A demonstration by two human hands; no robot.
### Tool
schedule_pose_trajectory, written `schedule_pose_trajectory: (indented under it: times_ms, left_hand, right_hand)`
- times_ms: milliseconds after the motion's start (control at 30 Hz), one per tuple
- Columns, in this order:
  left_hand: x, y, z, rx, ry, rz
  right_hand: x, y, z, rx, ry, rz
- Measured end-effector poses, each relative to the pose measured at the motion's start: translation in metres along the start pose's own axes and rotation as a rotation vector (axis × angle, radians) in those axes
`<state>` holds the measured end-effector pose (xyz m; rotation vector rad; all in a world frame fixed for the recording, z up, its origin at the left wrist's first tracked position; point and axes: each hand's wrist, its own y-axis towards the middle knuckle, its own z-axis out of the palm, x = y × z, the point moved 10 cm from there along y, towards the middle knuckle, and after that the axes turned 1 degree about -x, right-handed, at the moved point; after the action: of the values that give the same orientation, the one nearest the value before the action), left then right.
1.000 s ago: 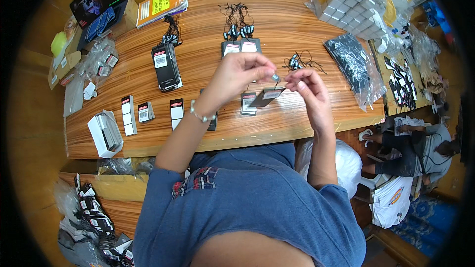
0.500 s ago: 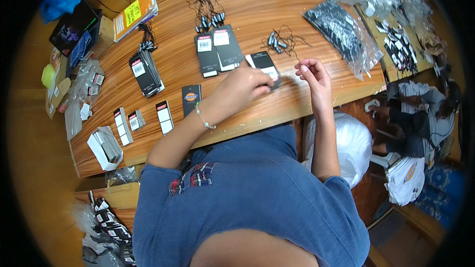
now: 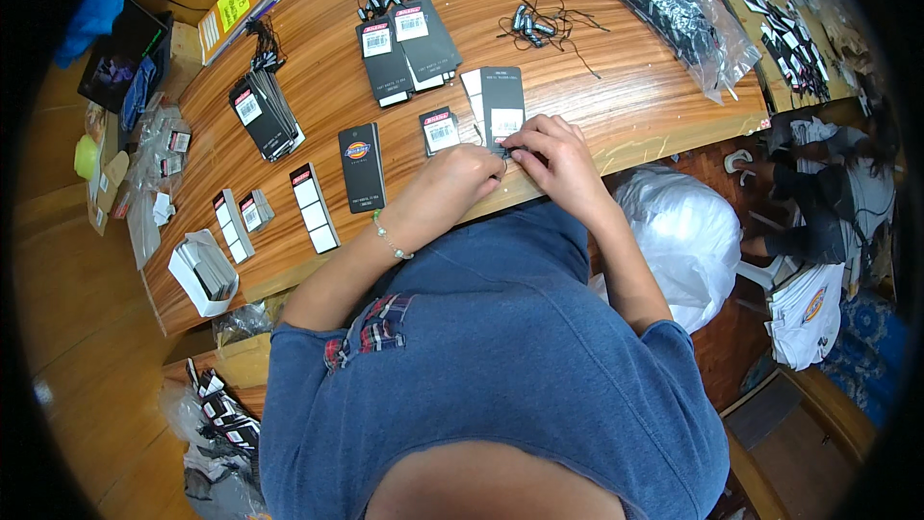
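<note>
A black hang tag [image 3: 501, 96] with a white barcode sticker lies near the table's front edge, beside a white-faced tag [image 3: 471, 87]. Both my hands meet at its near end. My left hand [image 3: 462, 178] is closed in a pinch on a thin black string [image 3: 479, 132]; its fingertips are partly hidden. On the other side, my right hand [image 3: 558, 162] is bent over the tag's end, thumb and fingers pinched together on the string. A small barcode tag [image 3: 440, 131] lies just beyond my left hand.
Stacks of black tags [image 3: 414, 53] with strings lie farther back, near a loose string pile [image 3: 539, 24]. Another strung stack [image 3: 265, 116], a single black tag [image 3: 363, 166] and a white box of tags [image 3: 204, 274] are leftward. A clear bag [image 3: 674, 14] lies back right.
My right hand has brought a string from the loose pile down to the tag. My left hand has drawn back toward the table edge, and the tag now lies straight, with a small barcode tag beside it.
</note>
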<state>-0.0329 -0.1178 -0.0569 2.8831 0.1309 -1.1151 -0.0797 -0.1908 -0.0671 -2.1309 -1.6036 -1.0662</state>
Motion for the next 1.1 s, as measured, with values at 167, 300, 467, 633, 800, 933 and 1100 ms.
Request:
schedule_pose_trajectory:
  times_ms: [167,300,467,633,800,933,1100]
  left_hand:
    - [-0.01,-0.004,0.006,-0.044,0.163,0.066]
    - [-0.024,-0.001,0.008,-0.074,0.206,0.121]
    - [-0.016,0.0,0.009,-0.069,0.164,0.094]
    - [-0.018,0.001,0.01,-0.072,0.155,0.088]
    - [-0.005,0.0,0.015,-0.056,0.105,0.052]
    - [0.007,0.001,0.009,0.009,0.016,-0.019]
    - [-0.021,0.018,-0.052,-0.178,-0.22,0.055]
  right_hand:
    - [-0.001,-0.001,0.001,-0.021,0.007,-0.008]
    - [-0.002,-0.001,0.001,-0.017,0.008,0.014]
    - [-0.002,-0.001,0.001,-0.034,0.019,0.011]
    - [-0.004,0.0,0.003,-0.022,0.003,0.018]
    - [-0.001,0.0,0.001,-0.02,0.01,0.01]
    - [0.003,0.001,-0.003,-0.005,0.11,-0.009]
    - [0.02,0.007,-0.006,0.132,0.407,0.032]
